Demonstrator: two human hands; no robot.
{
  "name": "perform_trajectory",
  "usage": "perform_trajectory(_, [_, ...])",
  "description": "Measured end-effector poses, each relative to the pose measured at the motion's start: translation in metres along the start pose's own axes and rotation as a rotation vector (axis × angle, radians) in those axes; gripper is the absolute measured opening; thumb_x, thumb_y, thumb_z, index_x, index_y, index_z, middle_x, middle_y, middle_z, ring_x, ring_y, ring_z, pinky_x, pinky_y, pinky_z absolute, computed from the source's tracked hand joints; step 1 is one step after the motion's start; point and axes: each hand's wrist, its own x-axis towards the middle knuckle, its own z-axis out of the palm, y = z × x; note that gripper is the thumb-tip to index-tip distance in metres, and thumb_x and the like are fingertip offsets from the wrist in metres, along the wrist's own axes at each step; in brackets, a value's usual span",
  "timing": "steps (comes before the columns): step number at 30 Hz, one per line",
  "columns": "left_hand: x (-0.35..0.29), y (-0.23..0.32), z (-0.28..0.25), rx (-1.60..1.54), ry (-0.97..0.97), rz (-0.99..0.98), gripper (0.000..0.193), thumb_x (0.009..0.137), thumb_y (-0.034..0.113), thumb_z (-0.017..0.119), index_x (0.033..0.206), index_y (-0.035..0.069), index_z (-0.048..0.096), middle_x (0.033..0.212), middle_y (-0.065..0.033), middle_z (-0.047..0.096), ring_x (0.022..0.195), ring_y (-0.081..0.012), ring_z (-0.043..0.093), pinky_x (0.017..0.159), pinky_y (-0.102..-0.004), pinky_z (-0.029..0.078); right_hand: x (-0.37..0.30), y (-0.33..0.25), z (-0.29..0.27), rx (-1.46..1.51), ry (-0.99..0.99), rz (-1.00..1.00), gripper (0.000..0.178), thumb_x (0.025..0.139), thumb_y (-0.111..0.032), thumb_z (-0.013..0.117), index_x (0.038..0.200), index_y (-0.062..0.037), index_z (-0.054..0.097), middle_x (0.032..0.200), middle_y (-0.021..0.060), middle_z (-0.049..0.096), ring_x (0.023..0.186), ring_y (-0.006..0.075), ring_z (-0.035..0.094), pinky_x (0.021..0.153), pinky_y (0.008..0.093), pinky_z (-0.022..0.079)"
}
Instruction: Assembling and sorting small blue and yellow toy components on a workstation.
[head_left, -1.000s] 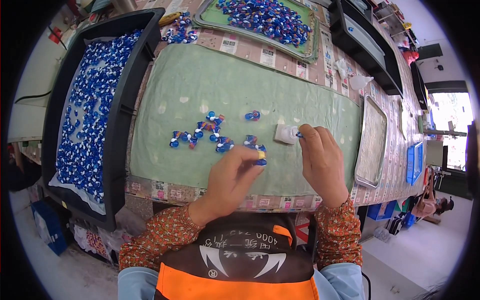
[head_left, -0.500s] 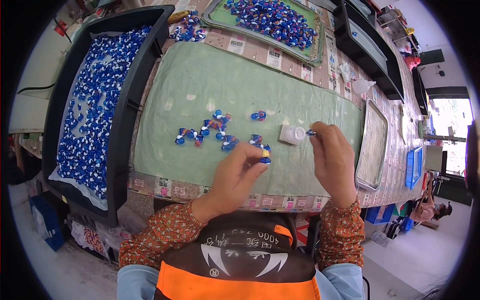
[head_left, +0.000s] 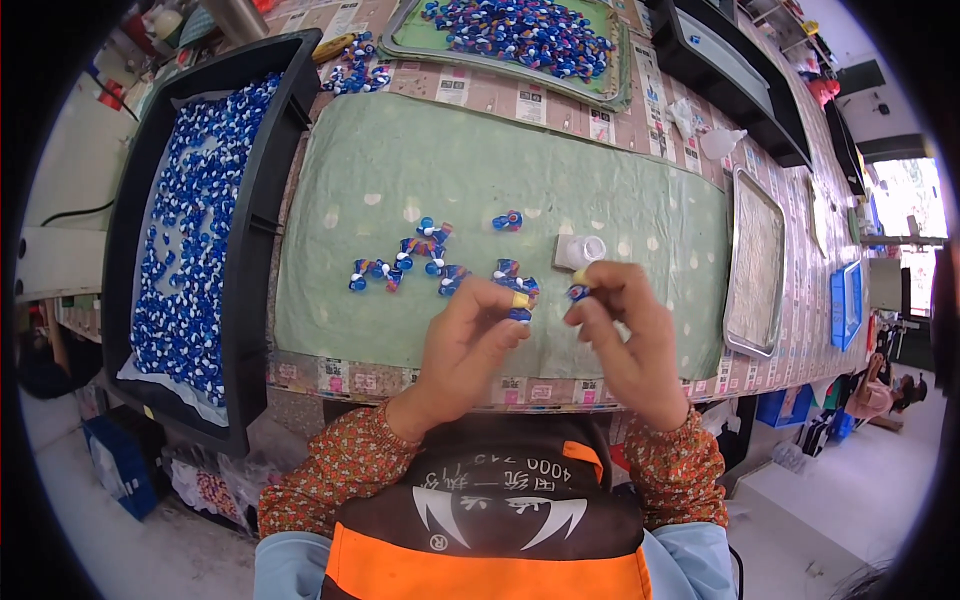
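One blue piece (head_left: 520, 315) pinched in your left hand (head_left: 450, 345), a second blue piece (head_left: 577, 293) gripped in your right hand (head_left: 632, 335), both pieces nearer you than the white container (head_left: 582, 251), your right hand now shifted from the container's right side toward your left hand

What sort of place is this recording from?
Probably a small workshop for hand work: a long black plastic tub and a rectangular metal tray hold many small, glossy, mostly blue pieces, and similar loose ones lie on a green cloth.
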Motion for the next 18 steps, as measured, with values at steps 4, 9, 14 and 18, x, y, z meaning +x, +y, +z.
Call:
perform_trajectory(4, [0.0,0.002,0.002,-0.213,0.019,-0.073,0.02,0.104,0.02,0.057,0.116,0.005,0.051,0.092,-0.0019,0.06,0.075,-0.006,0.054,0.061,-0.021,0.044,-0.009,-0.003,0.017,0.086,-0.075,-0.081,0.025,0.095,0.004,0.059,0.119,0.0037,0.053,0.094,0.0096,0.066,0.084,0.015,0.069,0.069,0.0288,0.054])
perform_trajectory(9, [0.001,0.002,-0.002,-0.321,0.012,-0.139,0.021,0.104,0.022,0.057,0.115,0.006,0.051,0.092,-0.0024,0.06,0.076,-0.0072,0.056,0.06,-0.0223,0.045,-0.012,-0.006,0.024,-0.028,-0.051,-0.241,0.022,0.094,0.004,0.06,0.116,0.0043,0.054,0.092,0.0153,0.066,0.08,0.0192,0.071,0.068,0.03,0.055])
perform_trajectory(14, [0.0,0.001,-0.002,-0.303,-0.002,-0.124,0.02,0.104,0.021,0.057,0.114,0.005,0.05,0.093,-0.0023,0.06,0.077,-0.0073,0.056,0.061,-0.0226,0.045,-0.012,-0.004,0.025,-0.027,-0.038,-0.241,0.021,0.094,0.005,0.06,0.114,0.004,0.054,0.089,0.0152,0.066,0.077,0.0191,0.071,0.067,0.0301,0.055])
perform_trajectory(18, [-0.001,0.001,-0.001,-0.293,0.003,-0.126,0.02,0.104,0.02,0.057,0.114,0.006,0.049,0.095,-0.0026,0.06,0.078,-0.0073,0.056,0.062,-0.0226,0.045,-0.012,-0.001,0.031,-0.002,-0.013,-0.247,0.018,0.093,0.005,0.06,0.11,0.0032,0.055,0.082,0.0129,0.065,0.067,0.017,0.067,0.06,0.029,0.053])
